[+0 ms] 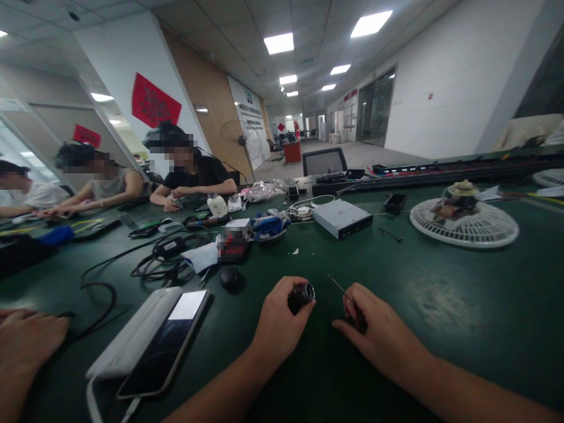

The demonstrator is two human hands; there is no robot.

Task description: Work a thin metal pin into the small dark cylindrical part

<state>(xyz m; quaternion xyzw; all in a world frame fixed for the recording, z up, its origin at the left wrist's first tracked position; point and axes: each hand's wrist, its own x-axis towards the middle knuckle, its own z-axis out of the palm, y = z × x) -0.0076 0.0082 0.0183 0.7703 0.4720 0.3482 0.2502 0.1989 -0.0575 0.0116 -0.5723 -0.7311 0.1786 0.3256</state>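
My left hand (279, 317) grips a small black cylinder (301, 296) with a metal-ringed open end, possibly a lens barrel or motor part. My right hand (374, 329), just to its right and apart from it, pinches a dark handle with a thin metal pin (340, 291) sticking up and left toward the cylinder. The pin's tip does not touch the cylinder. The handle is mostly hidden by my fingers. A black rubber ball-shaped knob (230, 278) lies on the green table mat (440, 305) ahead of my left hand.
A smartphone (163, 343) lies on a white power bank at lower left, beside a co-worker's hand (26, 341). Black cables, a silver optical drive (342, 218), a white fan guard (462, 223) and assorted parts lie farther along. Several seated people work at the table's far left.
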